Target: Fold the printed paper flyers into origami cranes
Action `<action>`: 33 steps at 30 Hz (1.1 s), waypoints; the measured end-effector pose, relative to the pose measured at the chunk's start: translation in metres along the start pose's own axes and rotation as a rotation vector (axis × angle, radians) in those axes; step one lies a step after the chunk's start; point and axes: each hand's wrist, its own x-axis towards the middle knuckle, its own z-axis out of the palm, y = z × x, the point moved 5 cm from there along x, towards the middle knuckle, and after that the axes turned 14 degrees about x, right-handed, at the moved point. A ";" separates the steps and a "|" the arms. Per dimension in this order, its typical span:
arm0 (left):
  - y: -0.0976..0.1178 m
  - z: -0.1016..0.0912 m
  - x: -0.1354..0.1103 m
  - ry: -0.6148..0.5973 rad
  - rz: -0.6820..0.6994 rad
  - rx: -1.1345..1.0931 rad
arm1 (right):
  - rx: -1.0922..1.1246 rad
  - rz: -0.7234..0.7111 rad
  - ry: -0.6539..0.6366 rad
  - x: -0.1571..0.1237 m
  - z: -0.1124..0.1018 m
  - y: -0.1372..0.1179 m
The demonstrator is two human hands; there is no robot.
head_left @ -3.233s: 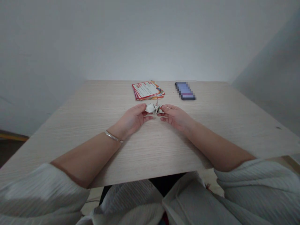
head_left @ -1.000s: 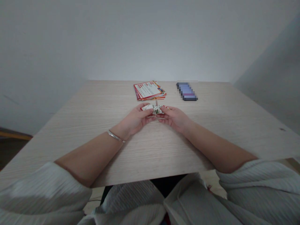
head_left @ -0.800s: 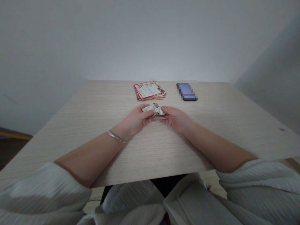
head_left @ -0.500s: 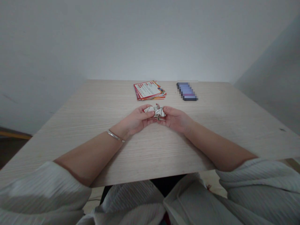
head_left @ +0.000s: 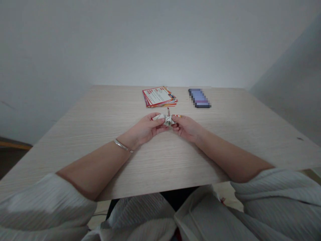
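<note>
A small piece of folded paper, white with printed marks and some red and yellow, is held between my two hands. It has a thin pointed tip sticking up from its middle, away from me. My left hand pinches its left side between thumb and fingers. On the right side, my right hand has its thumb and fingers closed on the paper too. My fingers cover both outer parts of it.
Beyond my hands lies a fanned stack of printed sheets with red borders. To its right a phone lies flat, its screen blurred. The pale wood-grain table meets a white wall behind.
My right thumb and fingers have shifted on the folded paper, and its right part now lies flatter under them. The thin tip stands up more clearly. My left hand keeps its hold.
</note>
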 end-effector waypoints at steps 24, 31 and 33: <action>0.004 0.002 0.002 0.104 0.031 -0.025 | 0.009 -0.110 0.056 -0.004 0.002 -0.008; 0.027 -0.005 -0.010 0.328 0.396 0.489 | -0.010 -0.037 0.076 -0.008 0.010 -0.008; 0.031 -0.001 -0.014 0.311 0.440 0.607 | -0.016 -0.039 0.066 -0.008 0.013 -0.008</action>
